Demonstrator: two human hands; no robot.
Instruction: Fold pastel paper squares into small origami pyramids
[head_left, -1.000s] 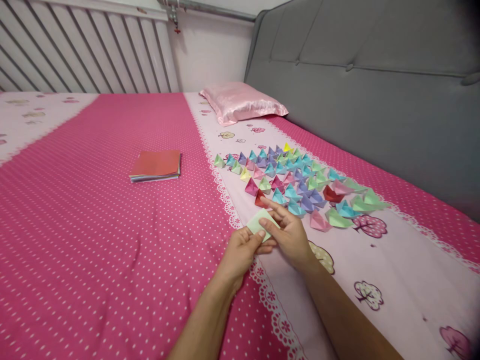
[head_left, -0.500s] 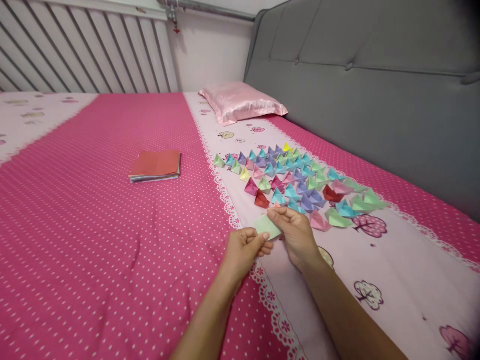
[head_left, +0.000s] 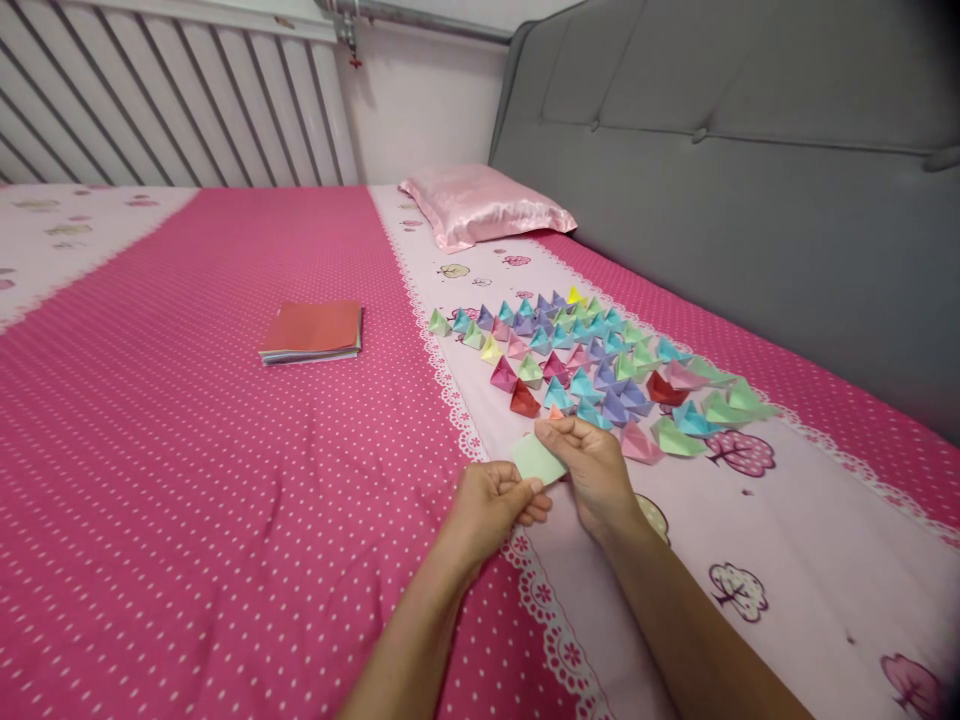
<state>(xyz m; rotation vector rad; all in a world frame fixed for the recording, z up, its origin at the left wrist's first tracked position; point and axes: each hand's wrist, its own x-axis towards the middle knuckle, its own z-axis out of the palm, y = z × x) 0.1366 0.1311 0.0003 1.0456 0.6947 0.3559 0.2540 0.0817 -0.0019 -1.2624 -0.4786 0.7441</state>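
Both my hands hold a small folded piece of light green paper (head_left: 537, 460) just above the bed. My left hand (head_left: 491, 505) pinches its near edge with curled fingers. My right hand (head_left: 592, 465) grips its far side, fingers bent over the top. Right beyond them, several folded paper boats (head_left: 592, 360) in red, blue, green, pink and purple stand in rows on the pale strip of the sheet. The nearest is a red boat (head_left: 523, 400).
A stack of square coloured paper (head_left: 311, 330) with a red top sheet lies to the left on the pink dotted bed sheet (head_left: 187, 450). A pink satin pillow (head_left: 484, 205) sits at the far end. A grey padded headboard (head_left: 735, 180) runs along the right.
My right hand has shifted from lying over the paper to gripping its far side from above. The green paper has turned slightly and now shows more between my hands.
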